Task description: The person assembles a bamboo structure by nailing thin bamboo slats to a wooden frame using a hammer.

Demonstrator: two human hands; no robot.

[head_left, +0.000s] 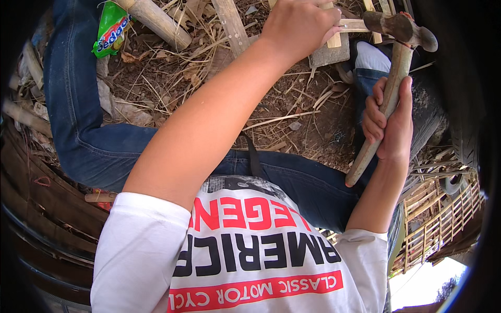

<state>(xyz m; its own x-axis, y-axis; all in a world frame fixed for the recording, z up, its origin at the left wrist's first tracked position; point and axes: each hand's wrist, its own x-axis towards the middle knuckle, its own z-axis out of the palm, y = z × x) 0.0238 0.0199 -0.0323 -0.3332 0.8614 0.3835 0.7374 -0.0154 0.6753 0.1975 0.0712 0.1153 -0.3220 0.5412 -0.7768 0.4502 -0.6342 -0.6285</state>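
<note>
My left hand (300, 26) reaches to the top middle and is closed around a pale wooden stick (350, 24) that lies across a grey block (327, 53). My right hand (389, 122) grips the wooden handle of a hammer (392, 83) about halfway down. The hammer's dark metal head (402, 26) sits at the stick's right end, touching or just above it. The part of the stick under my left hand is hidden.
Dirt ground strewn with dry straw (292, 120) lies between my blue-jeaned legs (78, 104). A green snack packet (112, 28), a thick bamboo pole (159, 22) and a flat slat (232, 23) lie at the top left. A bamboo lattice (438, 219) stands at the lower right.
</note>
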